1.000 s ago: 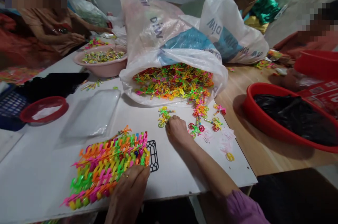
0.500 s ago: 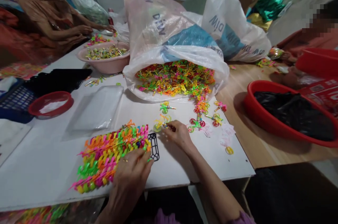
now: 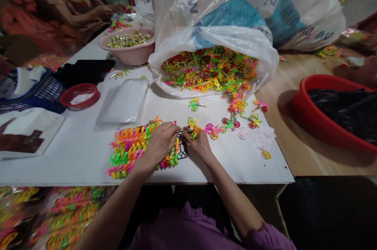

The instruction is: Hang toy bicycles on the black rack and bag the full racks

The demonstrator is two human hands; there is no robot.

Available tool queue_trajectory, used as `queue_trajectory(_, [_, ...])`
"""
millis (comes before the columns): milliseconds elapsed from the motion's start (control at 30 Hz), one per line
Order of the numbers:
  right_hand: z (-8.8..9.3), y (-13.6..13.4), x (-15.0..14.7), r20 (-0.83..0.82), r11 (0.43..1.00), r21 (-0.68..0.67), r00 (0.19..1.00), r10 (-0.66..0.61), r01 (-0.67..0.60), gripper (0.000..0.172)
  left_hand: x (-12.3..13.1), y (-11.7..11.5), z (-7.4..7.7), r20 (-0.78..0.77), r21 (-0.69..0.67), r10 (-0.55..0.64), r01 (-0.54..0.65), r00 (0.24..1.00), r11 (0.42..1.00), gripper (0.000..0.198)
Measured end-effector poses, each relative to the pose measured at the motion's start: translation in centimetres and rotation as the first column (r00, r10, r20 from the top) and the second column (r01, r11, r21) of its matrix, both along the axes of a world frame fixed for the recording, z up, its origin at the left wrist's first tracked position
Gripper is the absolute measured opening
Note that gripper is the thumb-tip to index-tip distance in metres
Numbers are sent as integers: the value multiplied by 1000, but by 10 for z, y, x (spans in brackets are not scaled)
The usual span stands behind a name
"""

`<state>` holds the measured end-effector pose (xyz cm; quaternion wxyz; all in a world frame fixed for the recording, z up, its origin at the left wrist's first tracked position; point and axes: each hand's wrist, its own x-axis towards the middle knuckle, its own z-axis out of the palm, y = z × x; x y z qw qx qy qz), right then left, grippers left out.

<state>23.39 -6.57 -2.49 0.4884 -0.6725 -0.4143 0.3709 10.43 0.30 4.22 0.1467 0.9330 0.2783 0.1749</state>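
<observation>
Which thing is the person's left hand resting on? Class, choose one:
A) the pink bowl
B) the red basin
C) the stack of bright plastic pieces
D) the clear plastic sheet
C. The left hand lies across the stack of bright plastic pieces on the white table.

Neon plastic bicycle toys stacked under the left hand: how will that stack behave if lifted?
Probably floppy: the neon plastic bicycle toys under the left hand look nested, unbound, so they may slide apart. Each thin-framed piece is likely light.
</observation>
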Motion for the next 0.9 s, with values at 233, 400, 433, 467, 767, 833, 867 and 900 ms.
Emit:
queue_trajectory(233, [-8,7,1,440,980,36,884,160,-195,13,3,-3,3,-55,13,50,-49,997,999,26])
queue_trajectory(400, [-1,12,9,557,951,-72,779,287,-299,18,7,-4,-5,-72,99,81,-74,994,992,23])
queue_trajectory(433, [1,14,9,572,944,-93,759,310,-316,19,7,-4,-6,-63,105,79,-72,995,992,21])
queue_trajectory(467, [2,15,9,583,939,-110,743,327,-327,20,7,-3,-7,-54,105,71,-65,996,992,20])
queue_trajectory(767, [5,15,22,517,891,-112,741,430,-439,11,-2,-5,-18,30,83,-13,11,999,996,22])
queue_trajectory(833, [16,23,46,514,892,-115,742,430,-437,14,-4,-7,-21,51,87,-41,36,998,996,23])
queue_trajectory(867, [23,30,59,549,915,-133,741,387,-380,18,-5,-8,-22,58,89,-52,47,997,995,23])
queue_trajectory(900, [30,39,72,618,954,-157,728,297,-255,20,-6,-9,-22,62,92,-60,55,996,994,23])
